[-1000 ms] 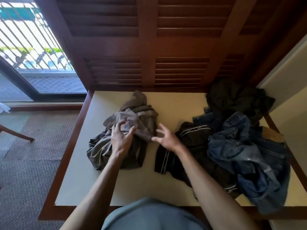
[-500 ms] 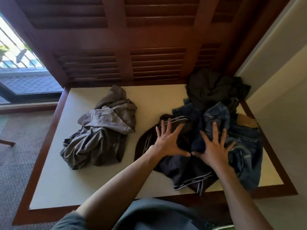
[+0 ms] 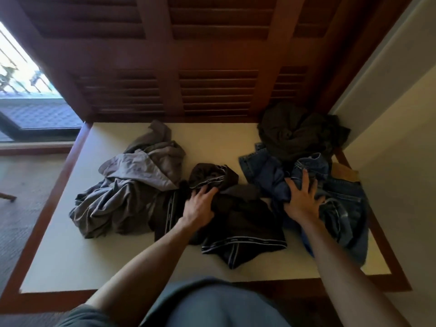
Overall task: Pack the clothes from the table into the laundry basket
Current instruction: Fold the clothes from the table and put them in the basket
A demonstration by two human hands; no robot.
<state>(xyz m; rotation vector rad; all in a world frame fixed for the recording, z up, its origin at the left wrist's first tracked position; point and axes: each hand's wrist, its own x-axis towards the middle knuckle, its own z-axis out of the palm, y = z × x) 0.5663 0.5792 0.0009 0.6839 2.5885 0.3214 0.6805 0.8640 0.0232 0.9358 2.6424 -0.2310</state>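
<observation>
Gathering the dark garments on the cream-topped wooden table [image 3: 212,142].
Left hand [image 3: 200,207] fingers clamped on the black white-striped garment [image 3: 243,223]; right hand [image 3: 300,199] fingers spread, gripping crumpled blue denim jeans [image 3: 342,204], likely bunching both for one lift.

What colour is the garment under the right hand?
Blue denim jeans, gripped by the right hand; head view.

Blue jeans [image 3: 339,204], grey shirt [image 3: 122,199]

Your left hand [image 3: 200,204] sinks its fingertips into the black garment [image 3: 243,223], hiding them; the jeans [image 3: 339,208] cover the bench's right edge.
</observation>
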